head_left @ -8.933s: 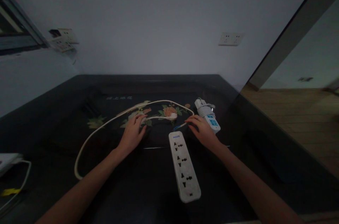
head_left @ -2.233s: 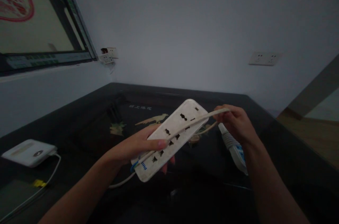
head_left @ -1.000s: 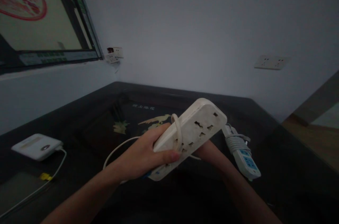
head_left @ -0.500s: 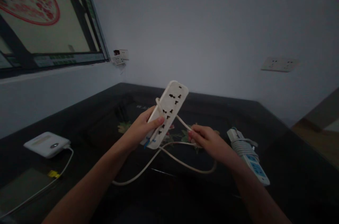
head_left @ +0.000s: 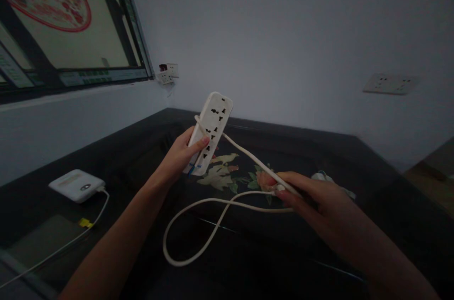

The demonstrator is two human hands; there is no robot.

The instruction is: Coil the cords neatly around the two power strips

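A white power strip [head_left: 217, 118] is tilted up above the dark table, its socket face toward me. My left hand [head_left: 186, 151] is closed around its lower left side, thumb across the front. One turn of the white cord [head_left: 248, 154] crosses the strip under that thumb and comes out behind its right edge. From there the cord runs taut to my right hand [head_left: 312, 196], which is closed on it. A loose loop of cord hangs below, between the hands. The cord's end near my right fingertips is partly hidden.
A white box-shaped device [head_left: 76, 185] with a thin cable lies on the glossy dark table [head_left: 142, 148] at left. Behind my right hand, a second power strip [head_left: 322, 176] is mostly hidden. Wall sockets [head_left: 390, 83] are at right, others in the far left corner beside the window.
My right hand has moved right and toward me, drawing the cord out longer and straighter. The power strip, in my left hand, appears further left and higher. The loose loop has shifted.
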